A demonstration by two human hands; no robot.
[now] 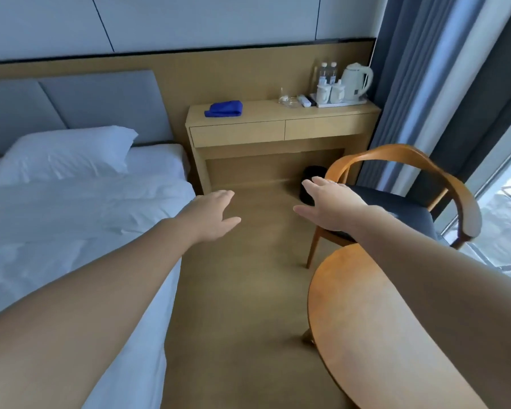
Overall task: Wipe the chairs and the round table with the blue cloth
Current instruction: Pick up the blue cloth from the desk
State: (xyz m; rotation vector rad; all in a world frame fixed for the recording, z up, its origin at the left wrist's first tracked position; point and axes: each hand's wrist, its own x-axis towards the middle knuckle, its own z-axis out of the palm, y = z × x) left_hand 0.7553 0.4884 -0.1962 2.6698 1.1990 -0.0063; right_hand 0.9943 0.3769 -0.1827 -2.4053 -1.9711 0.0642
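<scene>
The blue cloth (224, 108) lies folded on the left part of a light wooden desk (278, 125) against the far wall. A wooden chair (419, 202) with a curved back and a dark blue seat stands at the right, by the curtain. The round wooden table (348, 314) fills the lower right; my right forearm crosses over it. My left hand (211, 215) and my right hand (331, 203) are both stretched forward over the floor, palms down, fingers apart, holding nothing. The cloth is well beyond both hands.
A bed with white linen and a pillow (68, 154) runs along the left. On the desk's right end stand a kettle (357, 81), cups and water bottles on a tray. A black bin (311, 184) sits under the desk. Grey curtains and a window are at the right.
</scene>
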